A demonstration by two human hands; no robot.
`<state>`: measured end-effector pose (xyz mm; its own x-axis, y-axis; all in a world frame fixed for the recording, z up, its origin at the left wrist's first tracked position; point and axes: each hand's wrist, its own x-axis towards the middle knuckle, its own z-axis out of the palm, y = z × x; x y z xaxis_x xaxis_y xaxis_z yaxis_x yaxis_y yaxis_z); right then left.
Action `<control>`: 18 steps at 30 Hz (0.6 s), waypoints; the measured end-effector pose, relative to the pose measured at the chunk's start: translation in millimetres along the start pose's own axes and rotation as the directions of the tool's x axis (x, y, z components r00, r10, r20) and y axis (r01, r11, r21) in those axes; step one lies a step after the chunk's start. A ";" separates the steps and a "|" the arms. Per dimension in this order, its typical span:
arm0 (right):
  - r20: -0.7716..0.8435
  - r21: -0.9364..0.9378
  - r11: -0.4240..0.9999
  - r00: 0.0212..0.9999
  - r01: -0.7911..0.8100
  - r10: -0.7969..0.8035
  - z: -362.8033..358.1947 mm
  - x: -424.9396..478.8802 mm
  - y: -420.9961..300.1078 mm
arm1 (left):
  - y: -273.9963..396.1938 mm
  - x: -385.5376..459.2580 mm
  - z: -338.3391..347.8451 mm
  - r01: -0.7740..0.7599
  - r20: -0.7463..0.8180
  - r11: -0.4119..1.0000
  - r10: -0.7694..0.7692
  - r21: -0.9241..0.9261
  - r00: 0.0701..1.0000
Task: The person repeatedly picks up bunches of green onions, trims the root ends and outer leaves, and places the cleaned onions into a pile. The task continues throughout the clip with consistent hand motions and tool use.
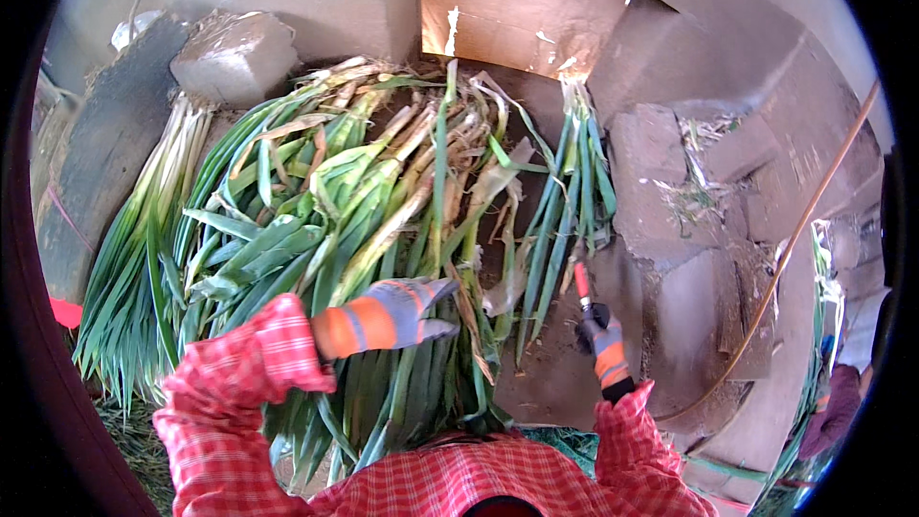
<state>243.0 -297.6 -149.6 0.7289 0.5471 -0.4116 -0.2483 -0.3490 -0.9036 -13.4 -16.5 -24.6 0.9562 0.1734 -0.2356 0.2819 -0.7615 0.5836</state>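
Note:
My left hand (pixel 391 317), in a grey and orange glove, reaches over a large heap of green onions (pixel 359 187). Its thumb and fingers are apart, with nothing seen between them. My right hand (pixel 604 345), gloved alike, is closed around a red-handled tool (pixel 582 281), perhaps a knife; its far end is too indistinct to tell. Just beyond that tool lies a small bunch of green onions (pixel 578 158), white ends pointing away from me. Dry, brownish leaves and rooty ends (pixel 467 129) show in the heap.
A neater bunch of green onions (pixel 154 230) lies at far left, beside a dark curved slab (pixel 108 136) and a stone block (pixel 233 57). Bricks (pixel 650 143) with plant scraps stand at right, near a slanting brown hose or rod (pixel 804 222). Another person's sleeve (pixel 833 413) shows at far right.

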 end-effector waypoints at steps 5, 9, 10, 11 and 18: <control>0.249 -0.425 0.835 0.932 0.350 -0.264 14.2 -83.2 -15.5 | 45.9 71.4 79.1 0.257 0.203 0.232 -0.232 -0.938 0.951; 0.291 -0.794 0.405 0.868 0.454 -0.402 33.0 -116.2 -47.6 | 82.9 85.5 160.7 0.000 -0.015 0.034 -0.436 -0.999 0.900; 0.321 -0.840 0.236 0.798 0.489 -0.509 36.6 -113.4 -59.9 | 89.7 81.9 171.6 -0.019 -0.001 -0.033 -0.472 -0.999 0.881; 0.353 -0.874 0.062 0.715 0.483 -0.603 35.0 -113.6 -66.4 | 100.7 79.1 177.6 -0.007 0.016 -0.041 -0.532 -0.999 0.847; 0.486 -0.767 0.405 0.862 0.498 -0.140 13.6 -71.4 9.9 | 69.4 20.7 177.5 0.386 -0.677 0.915 -0.360 -0.119 0.642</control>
<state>179.8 -329.8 -130.8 0.3533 0.8908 -0.2858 0.7518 -0.4522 -0.4800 12.1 -176.6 -126.9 0.5659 0.8079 0.1648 0.6365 -0.5551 0.5356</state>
